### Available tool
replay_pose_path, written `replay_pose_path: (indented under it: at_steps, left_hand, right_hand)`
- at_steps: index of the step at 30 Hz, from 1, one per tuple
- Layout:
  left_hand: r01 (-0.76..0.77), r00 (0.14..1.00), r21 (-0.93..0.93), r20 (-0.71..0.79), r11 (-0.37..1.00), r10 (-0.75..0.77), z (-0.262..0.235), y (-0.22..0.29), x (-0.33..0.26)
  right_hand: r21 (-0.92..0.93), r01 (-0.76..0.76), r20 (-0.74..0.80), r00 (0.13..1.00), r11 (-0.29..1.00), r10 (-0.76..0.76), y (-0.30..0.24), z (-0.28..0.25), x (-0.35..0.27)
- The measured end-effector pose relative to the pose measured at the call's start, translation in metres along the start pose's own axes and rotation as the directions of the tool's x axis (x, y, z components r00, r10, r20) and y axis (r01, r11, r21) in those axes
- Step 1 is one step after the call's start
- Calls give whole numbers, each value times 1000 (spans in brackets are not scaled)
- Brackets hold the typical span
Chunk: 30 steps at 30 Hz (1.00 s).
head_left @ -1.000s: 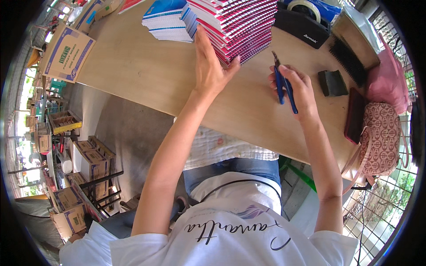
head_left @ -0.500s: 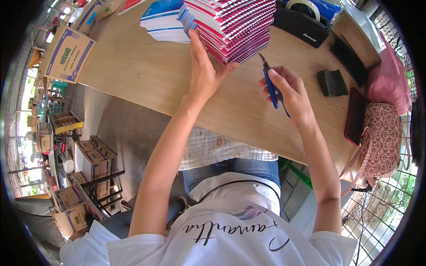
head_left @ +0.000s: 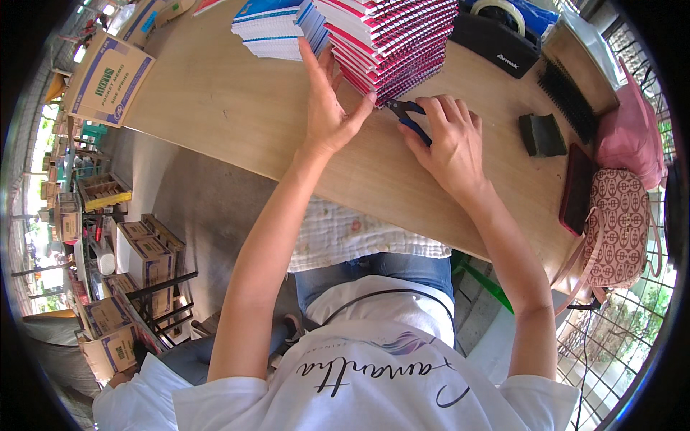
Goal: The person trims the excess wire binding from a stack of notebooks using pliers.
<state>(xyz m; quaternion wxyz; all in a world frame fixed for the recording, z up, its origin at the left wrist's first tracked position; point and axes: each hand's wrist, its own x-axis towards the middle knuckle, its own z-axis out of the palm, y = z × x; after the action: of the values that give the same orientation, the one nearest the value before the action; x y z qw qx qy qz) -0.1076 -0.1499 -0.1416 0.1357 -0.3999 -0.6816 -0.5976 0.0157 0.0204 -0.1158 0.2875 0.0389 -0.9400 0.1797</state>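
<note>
Pliers point(head_left: 408, 119) in right hand point(head_left: 447, 144), touching pink notebook stack point(head_left: 394, 43) beside left hand point(head_left: 327, 108).

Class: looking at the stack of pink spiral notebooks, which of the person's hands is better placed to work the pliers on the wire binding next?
Probably the right hand: it grips the blue-handled pliers, tips at the pink spiral notebooks. The left hand lies open against the stack.

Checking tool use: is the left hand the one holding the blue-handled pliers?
No, the right hand holds the blue-handled pliers, while the left hand rests flat against the stack of pink spiral notebooks.
</note>
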Motion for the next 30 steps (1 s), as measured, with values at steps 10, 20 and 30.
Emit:
replay_pose_path:
  at_steps: [10, 20, 30]
  left_hand:
    - [-7, 1000, 33, 21, 999, 6, 0, 2, -2]
    - [-49, 998, 32, -27, 998, 50, -1, -2, -3]
    - [-92, 991, -44, -98, 995, 88, -2, -5, -2]
  right_hand:
    - [-86, -18, -34, 999, 996, 15, -10, 9, 1]
    - [-157, -60, 35, 997, 986, 66, -32, -3, 12]
    - [-227, -116, 323, 928, 967, 187, -51, -25, 44]
